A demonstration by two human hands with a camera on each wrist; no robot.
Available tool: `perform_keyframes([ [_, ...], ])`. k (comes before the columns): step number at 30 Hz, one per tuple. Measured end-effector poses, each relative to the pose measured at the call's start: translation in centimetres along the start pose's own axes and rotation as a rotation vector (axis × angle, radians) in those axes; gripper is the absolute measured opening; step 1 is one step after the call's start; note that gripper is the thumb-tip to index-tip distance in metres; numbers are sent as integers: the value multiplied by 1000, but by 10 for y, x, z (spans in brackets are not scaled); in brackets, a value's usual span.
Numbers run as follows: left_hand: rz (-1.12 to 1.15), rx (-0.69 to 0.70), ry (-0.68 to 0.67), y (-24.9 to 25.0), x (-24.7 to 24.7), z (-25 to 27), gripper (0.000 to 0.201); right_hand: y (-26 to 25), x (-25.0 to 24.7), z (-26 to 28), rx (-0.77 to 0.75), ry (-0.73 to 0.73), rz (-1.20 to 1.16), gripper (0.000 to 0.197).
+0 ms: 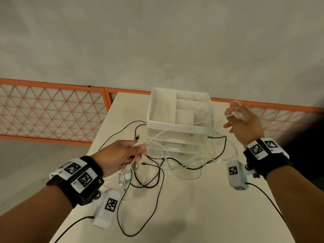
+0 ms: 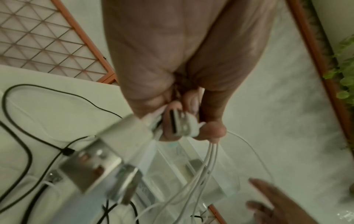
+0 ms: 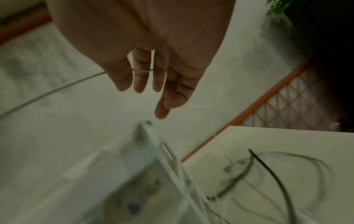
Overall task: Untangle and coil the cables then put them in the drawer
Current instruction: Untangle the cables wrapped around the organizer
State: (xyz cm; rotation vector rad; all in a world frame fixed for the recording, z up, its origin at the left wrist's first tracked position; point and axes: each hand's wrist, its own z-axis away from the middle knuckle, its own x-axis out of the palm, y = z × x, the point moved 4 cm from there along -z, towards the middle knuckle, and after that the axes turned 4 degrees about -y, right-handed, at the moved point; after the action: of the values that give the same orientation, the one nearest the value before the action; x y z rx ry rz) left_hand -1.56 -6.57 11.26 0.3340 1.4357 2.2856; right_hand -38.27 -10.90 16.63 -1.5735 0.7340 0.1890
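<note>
Your left hand [image 1: 121,155] is clamped on the white cables [image 1: 168,132]; your right hand [image 1: 242,120], fingers straight, has one strand draped across. Black cables [image 1: 157,174] lie near the drawer unit [image 1: 178,120]. Yank and it'll probably knot tighter.

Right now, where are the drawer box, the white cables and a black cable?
drawer box [image 1: 180,128]: head view, front rim of its top tray.
white cables [image 2: 207,160]: left wrist view, strands below the fingers.
black cable [image 1: 158,188]: head view, stretch lying on the table.
</note>
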Motion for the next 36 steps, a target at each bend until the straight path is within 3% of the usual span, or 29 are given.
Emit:
perform_keyframes([
  [2,115,5,13,0,2,-2,20,28,15,8,139,-199,140,27],
  [3,174,9,23,1,3,-3,17,43,23,14,211,-319,282,42],
  [5,263,12,44,3,5,-5,15,55,33,27,248,-381,502,66],
  [6,288,11,50,4,7,-5,15,46,37,34,203,-330,496,63],
  [8,306,8,44,6,11,-8,14,16,45,52,27,-223,322,30],
  [9,309,7,32,8,15,-10,14,-5,54,64,-75,-257,224,13],
  [12,348,21,-20,16,31,-15,15,-61,92,103,-260,-494,81,6],
  [16,355,83,-29,30,49,-19,17,-67,131,124,-166,-637,-63,22],
  [19,356,122,28,31,44,-19,15,-56,131,119,-112,-635,-165,14],
  [23,390,129,61,33,42,-17,12,-55,134,127,-147,-820,-63,13],
  [27,441,97,98,35,40,-17,18,-54,132,133,-186,-829,59,20],
  [30,535,84,118,37,34,-18,20,-52,128,135,-148,-835,62,63],
  [32,630,70,117,39,35,-18,21,-56,129,139,-209,-817,75,80],
  [36,746,42,151,41,43,-21,22,-65,133,139,-371,-666,20,54],
])
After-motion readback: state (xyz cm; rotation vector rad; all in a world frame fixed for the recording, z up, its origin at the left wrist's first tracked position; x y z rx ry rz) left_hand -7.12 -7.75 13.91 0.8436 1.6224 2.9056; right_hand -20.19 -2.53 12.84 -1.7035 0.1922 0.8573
